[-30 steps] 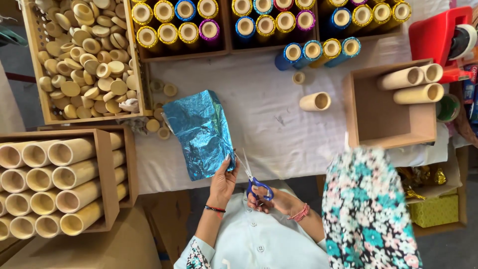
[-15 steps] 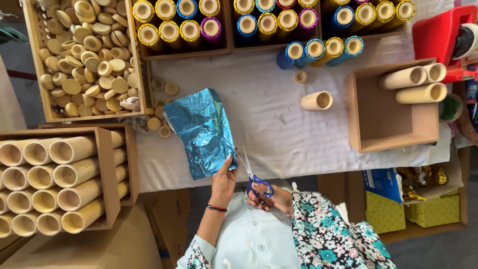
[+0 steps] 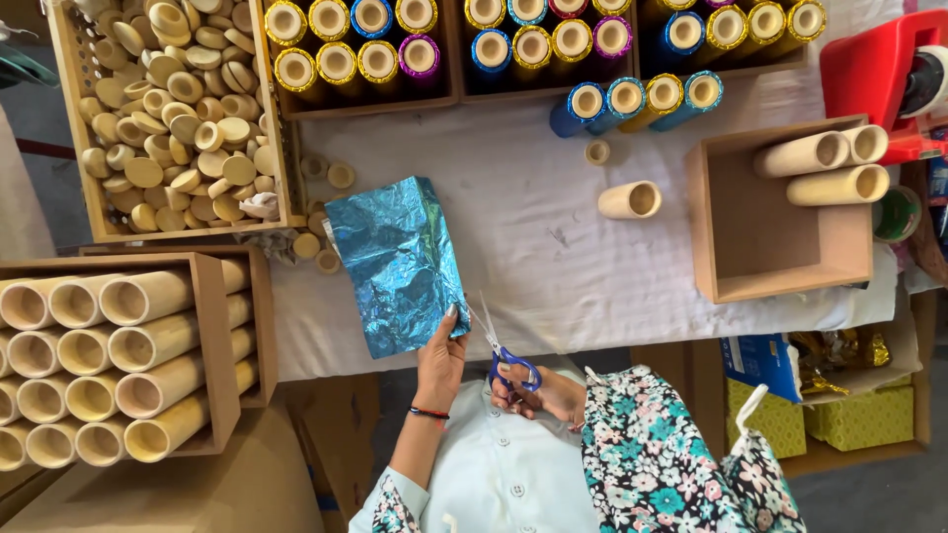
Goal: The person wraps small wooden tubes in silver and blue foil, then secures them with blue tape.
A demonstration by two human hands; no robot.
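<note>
My left hand [image 3: 439, 360] pinches the near edge of a crinkled blue foil sheet [image 3: 397, 259] that lies over the front of the white-covered table [image 3: 553, 247]. My right hand [image 3: 543, 390] grips blue-handled scissors [image 3: 502, 345], blades pointing up at the foil's lower right corner. A bare cardboard tube [image 3: 630, 199] lies on the cloth to the right of the foil.
A crate of small cardboard caps [image 3: 168, 109] stands at the back left. A box of long bare tubes [image 3: 109, 355] is at my left. Foil-wrapped tubes [image 3: 395, 44] fill boxes along the back. A wooden box [image 3: 780, 227] holds three tubes at right. A red tape dispenser [image 3: 879, 69] is behind it.
The scissors and my right hand have stayed at the foil's lower right edge; the foil sheet has shifted only slightly. The view has tilted a little.
</note>
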